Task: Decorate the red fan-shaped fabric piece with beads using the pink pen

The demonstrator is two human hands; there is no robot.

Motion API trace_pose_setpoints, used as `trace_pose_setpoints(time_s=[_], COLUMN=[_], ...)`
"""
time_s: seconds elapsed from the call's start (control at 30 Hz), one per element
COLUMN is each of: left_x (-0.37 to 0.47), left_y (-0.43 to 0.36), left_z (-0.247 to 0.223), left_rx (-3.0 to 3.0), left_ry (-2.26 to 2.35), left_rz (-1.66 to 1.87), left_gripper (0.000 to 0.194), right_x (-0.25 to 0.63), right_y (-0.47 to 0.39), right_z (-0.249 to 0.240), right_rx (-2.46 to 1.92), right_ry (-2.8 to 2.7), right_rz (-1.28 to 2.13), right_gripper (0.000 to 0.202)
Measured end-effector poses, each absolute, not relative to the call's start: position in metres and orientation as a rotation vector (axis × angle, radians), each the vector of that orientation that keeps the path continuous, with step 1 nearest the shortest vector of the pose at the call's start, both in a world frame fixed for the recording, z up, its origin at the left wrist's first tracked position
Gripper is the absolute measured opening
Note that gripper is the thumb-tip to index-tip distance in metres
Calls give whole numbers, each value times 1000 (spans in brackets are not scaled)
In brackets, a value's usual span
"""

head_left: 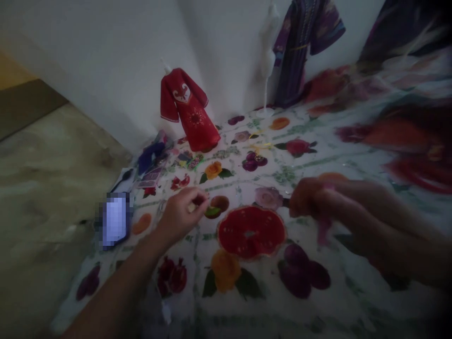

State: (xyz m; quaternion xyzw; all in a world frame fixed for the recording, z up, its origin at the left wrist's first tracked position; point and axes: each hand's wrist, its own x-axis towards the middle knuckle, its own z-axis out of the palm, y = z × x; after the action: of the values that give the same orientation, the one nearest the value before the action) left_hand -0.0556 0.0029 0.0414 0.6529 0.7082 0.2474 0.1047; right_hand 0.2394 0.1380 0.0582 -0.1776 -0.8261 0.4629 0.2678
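My left hand (pixel 184 207) is over the middle left of the patterned tablecloth (pixel 212 238), its thumb and fingers pinched together. Something small and pale shows at the fingers, too small to name. Blurred by motion, my right hand (pixel 328 200) is closed at the right, and a pink strip (pixel 324 228) hangs from it. Between and slightly below the hands lies a flat, round red shape (pixel 251 232) with a scalloped edge; I cannot tell whether it is a separate piece or printed.
A small red dress (pixel 196 113) stands on a form behind my left hand. Farther back are a bare white mannequin (pixel 267 56) and a purple robe (pixel 294 52). A phone with a lit screen (pixel 115 220) lies at the left edge, near dark blue items (pixel 150 157). Red cloth (pixel 423 167) lies right.
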Motion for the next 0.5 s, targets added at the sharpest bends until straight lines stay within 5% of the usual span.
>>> trace_pose_setpoints(time_s=[0.27,0.5], left_x=[-30,-30], left_y=[-22,-30], left_z=[28,9], left_rx=[2229,2332], left_ry=[1866,1784], left_rz=[761,836], left_gripper=[12,13], right_x=[213,206], right_y=[146,162], right_z=[33,5], right_rx=[-609,-667], right_ry=[-1413,-1190], right_rz=[2031,2191], right_gripper=[39,27])
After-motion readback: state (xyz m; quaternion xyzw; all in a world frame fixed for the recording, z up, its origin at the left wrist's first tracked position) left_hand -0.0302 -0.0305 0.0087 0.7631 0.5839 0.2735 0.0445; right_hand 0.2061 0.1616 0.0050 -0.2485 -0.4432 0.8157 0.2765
